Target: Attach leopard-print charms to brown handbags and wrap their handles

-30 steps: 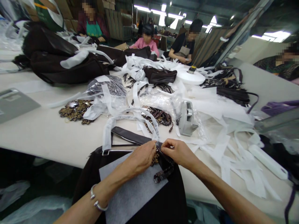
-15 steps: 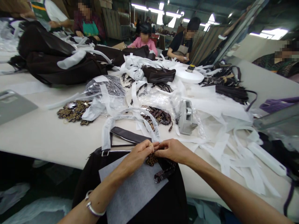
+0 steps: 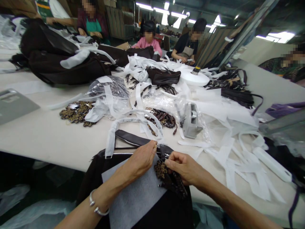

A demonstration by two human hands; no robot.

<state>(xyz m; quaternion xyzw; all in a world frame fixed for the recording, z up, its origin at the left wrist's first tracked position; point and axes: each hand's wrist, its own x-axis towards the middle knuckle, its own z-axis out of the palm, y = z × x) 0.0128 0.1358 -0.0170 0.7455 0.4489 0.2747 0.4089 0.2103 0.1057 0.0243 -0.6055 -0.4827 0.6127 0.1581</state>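
A black bag (image 3: pixel 176 208) with a silver zipper lies at the table's front edge, its handles (image 3: pixel 110 141) wrapped in white material. On its front rests a pale sheet (image 3: pixel 133 197). My right hand (image 3: pixel 184 167) is closed in a pinch at the top of a leopard-print charm (image 3: pixel 161 168), which hangs with a dark braided strap near the bag's right handle base. My left hand (image 3: pixel 144 156) is just left of that handle base, fingers pressed together; what they hold, if anything, is hidden. A silver bracelet (image 3: pixel 100 211) is on the left wrist.
Past the bag lie more leopard-print charms (image 3: pixel 77 113), braided straps (image 3: pixel 166 119) and a grey tape dispenser (image 3: pixel 191 121). White strips (image 3: pixel 228 156) spread to the right. Dark bags (image 3: pixel 66 68) are piled at the left. Several people work across the table.
My hands have separated: the right moved right and down with the charm, while the left stayed near the handle base. The charm and strap shifted right.
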